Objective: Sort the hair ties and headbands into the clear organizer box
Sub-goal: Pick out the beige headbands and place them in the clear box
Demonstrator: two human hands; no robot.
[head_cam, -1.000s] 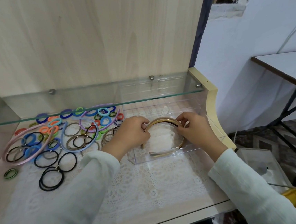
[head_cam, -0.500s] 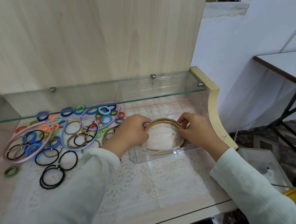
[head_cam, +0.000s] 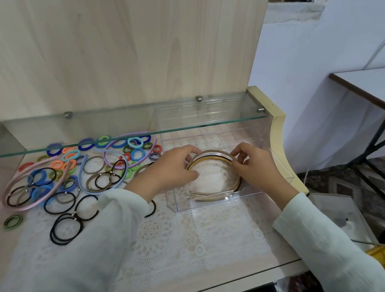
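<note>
A clear organizer box (head_cam: 216,203) sits on the lace mat at the right of the shelf. Inside it lie beige, gold and dark headbands (head_cam: 211,156), nested together. My left hand (head_cam: 172,169) pinches their left side and my right hand (head_cam: 253,163) pinches the right side. To the left lies a spread of hair ties (head_cam: 64,219) in black, blue, orange and green, with a pink headband (head_cam: 23,185), a light blue headband (head_cam: 111,187) and a lilac headband (head_cam: 118,163) among them.
A glass shelf (head_cam: 119,129) overhangs the back of the work surface, just above the ties and the box. A wooden panel (head_cam: 116,47) rises behind. The cream side edge (head_cam: 277,137) bounds the right. A table (head_cam: 374,86) stands further right.
Both hands stayed on the headbands in the box, with small finger shifts along the arc. The view moved slightly.
</note>
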